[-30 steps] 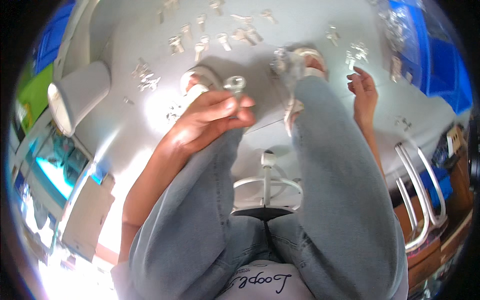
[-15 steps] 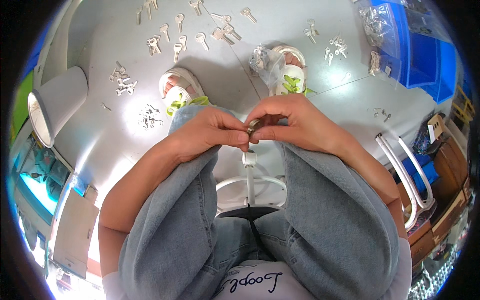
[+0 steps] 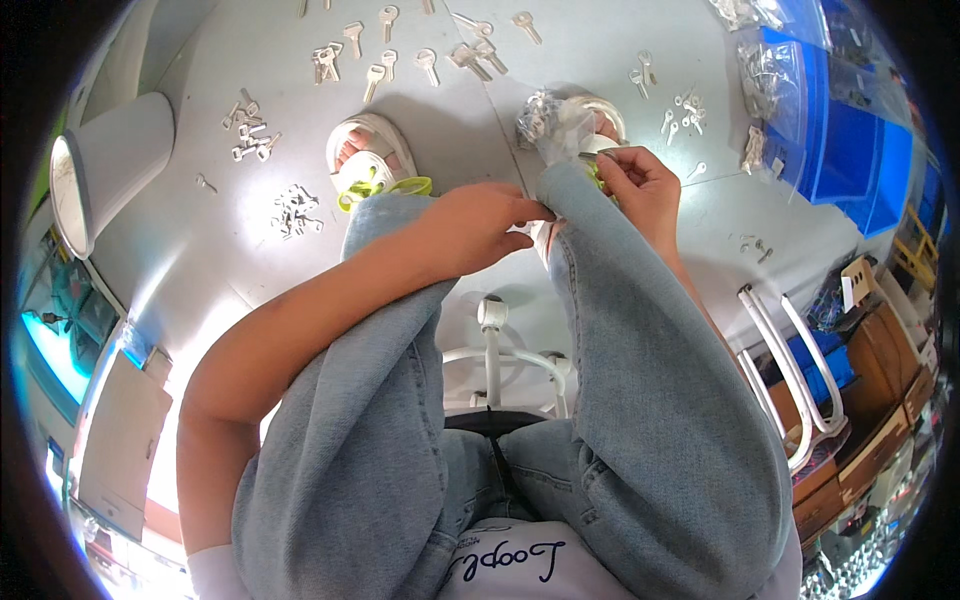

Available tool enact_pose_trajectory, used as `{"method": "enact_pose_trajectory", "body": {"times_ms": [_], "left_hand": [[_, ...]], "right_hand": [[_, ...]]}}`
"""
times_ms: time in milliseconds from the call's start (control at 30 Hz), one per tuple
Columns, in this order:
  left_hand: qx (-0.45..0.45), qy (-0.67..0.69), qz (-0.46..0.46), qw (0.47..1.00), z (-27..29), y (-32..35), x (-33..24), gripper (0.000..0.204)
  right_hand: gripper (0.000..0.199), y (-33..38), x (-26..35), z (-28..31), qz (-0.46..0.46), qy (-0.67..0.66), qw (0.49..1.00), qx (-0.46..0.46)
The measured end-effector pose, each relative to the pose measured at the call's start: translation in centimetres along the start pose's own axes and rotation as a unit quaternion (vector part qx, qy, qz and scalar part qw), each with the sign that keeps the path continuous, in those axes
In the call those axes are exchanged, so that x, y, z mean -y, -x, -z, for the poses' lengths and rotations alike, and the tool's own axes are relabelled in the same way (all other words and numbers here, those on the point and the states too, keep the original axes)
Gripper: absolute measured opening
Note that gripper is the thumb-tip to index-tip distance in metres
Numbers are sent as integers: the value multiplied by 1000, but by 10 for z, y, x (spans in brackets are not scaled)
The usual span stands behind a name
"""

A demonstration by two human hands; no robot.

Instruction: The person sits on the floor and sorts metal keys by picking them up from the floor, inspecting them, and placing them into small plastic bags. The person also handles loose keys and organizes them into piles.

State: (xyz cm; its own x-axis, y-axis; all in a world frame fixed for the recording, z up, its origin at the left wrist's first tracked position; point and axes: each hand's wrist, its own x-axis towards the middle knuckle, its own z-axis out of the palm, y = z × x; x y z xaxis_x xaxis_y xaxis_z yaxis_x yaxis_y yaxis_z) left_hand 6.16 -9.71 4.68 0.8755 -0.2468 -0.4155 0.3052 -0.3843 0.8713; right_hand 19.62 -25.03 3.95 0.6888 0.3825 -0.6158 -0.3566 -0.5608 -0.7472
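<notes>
My left hand (image 3: 482, 228) reaches across between my knees. Its fingers are apart, with the fingertips by the inside of my right knee, and I see nothing in it. Beyond that knee, my right hand (image 3: 645, 192) is closed in a pinch. A small flat metal piece that looks like a key (image 3: 590, 156) sticks out from its fingertips; part of it is hidden by the fingers. Close to it, a clear plastic bag (image 3: 542, 120) with shiny metal pieces rests against my right shoe.
Key blanks (image 3: 427, 66) lie in loose groups on the grey floor. A pile of small keys (image 3: 297, 212) is left of my left shoe. A white bin (image 3: 120, 165) lies tipped at the left. Blue trays (image 3: 860, 160) and white metal legs (image 3: 785, 350) stand at the right.
My hands have parted. The right hand moved forward and right, past my right knee, with the metal piece; the left hand shifted slightly right and its fingers opened. My right knee swung inward.
</notes>
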Motion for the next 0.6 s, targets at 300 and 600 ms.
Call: {"method": "enact_pose_trajectory", "body": {"times_ms": [300,600], "left_hand": [[-24,35,12,999,-10,8,12,29],[-11,50,29,998,-4,15,16,26]], "right_hand": [[21,-10,-18,-15,81,102,991,17],[20,-8,0,-17,132,437,875,162]]}}
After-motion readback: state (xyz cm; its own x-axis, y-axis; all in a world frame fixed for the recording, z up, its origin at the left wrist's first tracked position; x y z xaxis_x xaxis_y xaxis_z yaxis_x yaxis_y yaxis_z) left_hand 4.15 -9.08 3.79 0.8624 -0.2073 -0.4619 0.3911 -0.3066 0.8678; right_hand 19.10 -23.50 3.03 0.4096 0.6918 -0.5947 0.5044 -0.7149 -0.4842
